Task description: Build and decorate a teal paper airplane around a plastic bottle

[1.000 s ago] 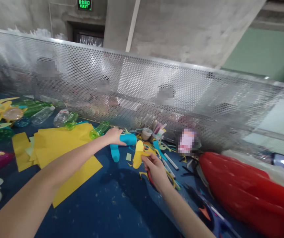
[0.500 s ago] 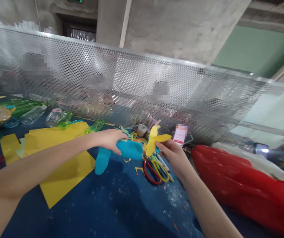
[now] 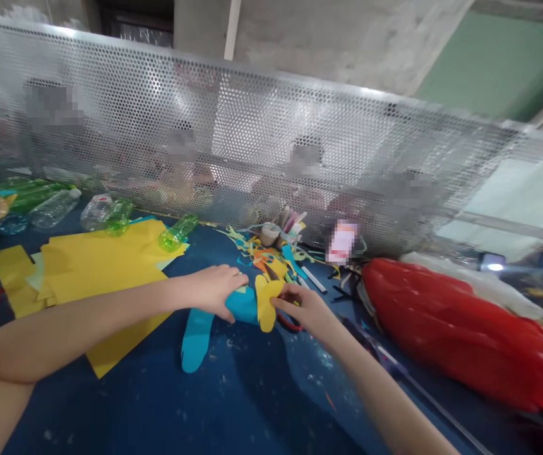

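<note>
My left hand [image 3: 214,291] is wrapped over a blue paper-covered cylinder [image 3: 244,306], pressing it to the table. From the cylinder's left side a long rounded flap of blue paper [image 3: 196,341] sticks out toward me. A yellow paper cutout [image 3: 266,303] with rounded lobes is pinched between the thumb and fingers of my right hand [image 3: 297,304]. It stands against the cylinder's right end; whether it is attached there I cannot tell. Scissors with a red handle [image 3: 291,324] lie partly hidden behind the cutout and my right hand.
Yellow paper sheets [image 3: 96,259] lie at left, with green [image 3: 177,234] and clear plastic bottles [image 3: 56,208] behind. Paper scraps and markers [image 3: 313,279] are scattered beyond my hands. A phone [image 3: 342,243] leans near the perforated metal screen [image 3: 252,126]. A red plastic bag [image 3: 442,328] fills the right.
My right hand has moved left and down, bringing the yellow cutout up against the cylinder's end. It now covers much of the scissors. My left hand keeps its hold on the cylinder.
</note>
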